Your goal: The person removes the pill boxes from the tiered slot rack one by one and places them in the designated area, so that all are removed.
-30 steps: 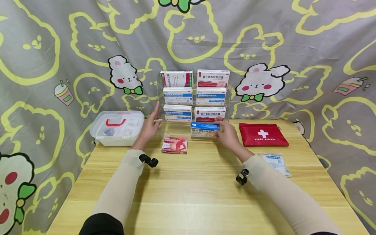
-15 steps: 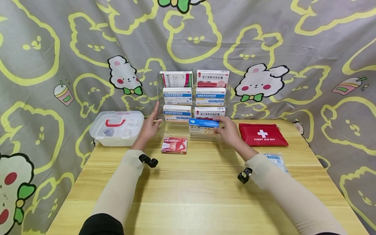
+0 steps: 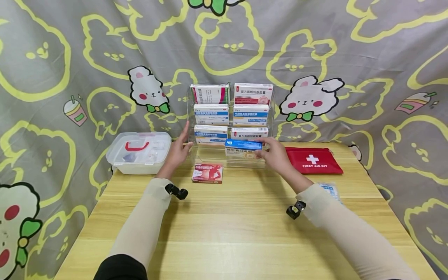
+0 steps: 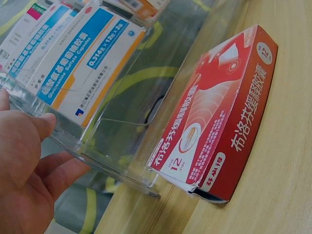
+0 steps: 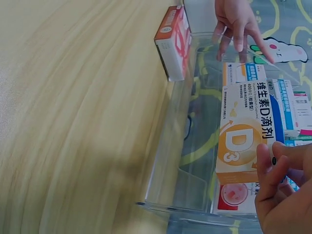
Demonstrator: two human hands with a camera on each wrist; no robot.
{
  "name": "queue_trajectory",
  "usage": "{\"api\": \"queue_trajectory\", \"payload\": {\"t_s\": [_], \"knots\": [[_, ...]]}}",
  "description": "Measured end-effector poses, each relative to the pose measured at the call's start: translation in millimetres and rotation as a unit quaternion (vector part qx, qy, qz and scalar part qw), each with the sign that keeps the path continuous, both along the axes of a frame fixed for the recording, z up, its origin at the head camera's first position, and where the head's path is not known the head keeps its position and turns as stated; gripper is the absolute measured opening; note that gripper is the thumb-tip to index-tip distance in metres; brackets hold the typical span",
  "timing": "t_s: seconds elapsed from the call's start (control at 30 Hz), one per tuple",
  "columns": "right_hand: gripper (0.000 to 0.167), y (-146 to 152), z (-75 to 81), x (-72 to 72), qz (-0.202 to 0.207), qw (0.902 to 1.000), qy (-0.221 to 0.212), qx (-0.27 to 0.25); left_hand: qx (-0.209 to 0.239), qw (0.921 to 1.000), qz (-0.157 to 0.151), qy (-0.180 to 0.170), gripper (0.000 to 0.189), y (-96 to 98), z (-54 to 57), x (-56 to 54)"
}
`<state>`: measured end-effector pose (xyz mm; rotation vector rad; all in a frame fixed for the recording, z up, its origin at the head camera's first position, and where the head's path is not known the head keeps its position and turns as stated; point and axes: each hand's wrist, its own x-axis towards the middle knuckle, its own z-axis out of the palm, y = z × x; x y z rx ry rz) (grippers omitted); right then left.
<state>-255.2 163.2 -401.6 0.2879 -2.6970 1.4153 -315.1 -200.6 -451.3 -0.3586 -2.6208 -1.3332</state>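
My right hand [image 3: 274, 153] pinches the right end of a vitamin D medicine box [image 5: 246, 129], blue, white and orange, between thumb and fingers. The box is in front of the lower right of a clear acrylic display rack [image 3: 210, 154], overlapping the red-and-white medicine box [image 3: 249, 133] behind it. My left hand [image 3: 178, 151] rests at the rack's left side, index finger straight along it and thumb near its front edge [image 4: 124, 165]. Higher pockets hold several medicine boxes, among them a blue-and-white glucosamine box [image 4: 90, 63]. A red ibuprofen box [image 3: 207, 173] lies on the table before the rack.
A translucent lidded case [image 3: 140, 153] with a red handle stands at the left of the wooden table [image 3: 224, 225]. At the right lie a red first aid kit pouch [image 3: 313, 165] and a plastic packet [image 3: 330, 190], partly covered by the right sleeve. A patterned curtain hangs behind.
My right hand has lifted the vitamin D box slightly from the rack's bottom right pocket and tilted its top face more into view. The left hand has stayed at the rack's side.
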Motion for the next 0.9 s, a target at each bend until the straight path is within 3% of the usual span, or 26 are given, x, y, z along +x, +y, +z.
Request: {"api": "queue_trajectory", "payload": {"t_s": [0.37,0.9], "knots": [[0.045,7,4.7,9.6,0.008,0.9999,-0.012,-0.001,-0.004,1.0,-0.002,0.002,0.091,-1.1,-0.8,-0.7],[0.041,19,-22.2,31.4,0.042,0.9929,-0.109,-0.022,-0.009,1.0,-0.002,0.002,0.09,-0.1,0.7,0.7]]}}
